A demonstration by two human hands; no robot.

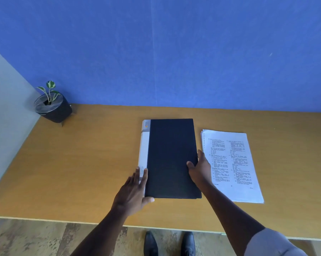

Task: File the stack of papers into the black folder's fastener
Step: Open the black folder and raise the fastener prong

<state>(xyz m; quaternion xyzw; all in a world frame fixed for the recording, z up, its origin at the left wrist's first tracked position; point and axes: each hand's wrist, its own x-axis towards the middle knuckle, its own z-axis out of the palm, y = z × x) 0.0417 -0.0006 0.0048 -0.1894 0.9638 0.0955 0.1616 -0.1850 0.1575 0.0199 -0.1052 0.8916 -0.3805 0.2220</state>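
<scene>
The black folder (171,156) lies closed and flat on the wooden table (85,163), with its white spine strip on the left. My left hand (132,191) rests on the spine's near left corner, fingers spread on the white strip and thumb at the front edge. At the folder's right edge my right hand (199,168) has its thumb on the cover and its fingers curled along the edge. The stack of printed papers (231,165) lies flat just right of the folder, slightly fanned at its left side. The fastener is hidden inside.
A small potted plant (51,106) in a black pot stands at the table's far left corner. A blue partition wall (174,52) rises behind the table. The table's front edge runs below my forearms, with my shoes on the floor beneath.
</scene>
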